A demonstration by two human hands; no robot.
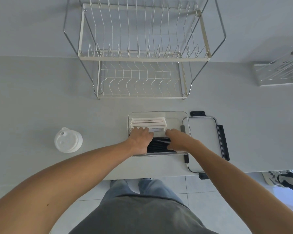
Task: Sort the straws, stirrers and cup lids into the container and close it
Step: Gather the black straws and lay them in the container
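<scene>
A clear rectangular container [179, 114] sits on the counter in front of me. Inside it, white paper-wrapped straws [148, 121] lie along the far side. A bundle of black stirrers [159, 145] lies along the near side. My left hand [140, 137] grips the left end of the black bundle, and my right hand [177, 138] grips its right end; both hands are inside the container. A stack of white cup lids [68, 140] stands on the counter to the left. The container's clear lid [204, 132], with black clips, lies flat just right of the container.
A two-tier white wire dish rack [142, 53] stands behind the container. A small clear rack [279, 71] sits at the far right. The counter's front edge [91, 180] runs just below the container, with floor tiles and my legs beyond it.
</scene>
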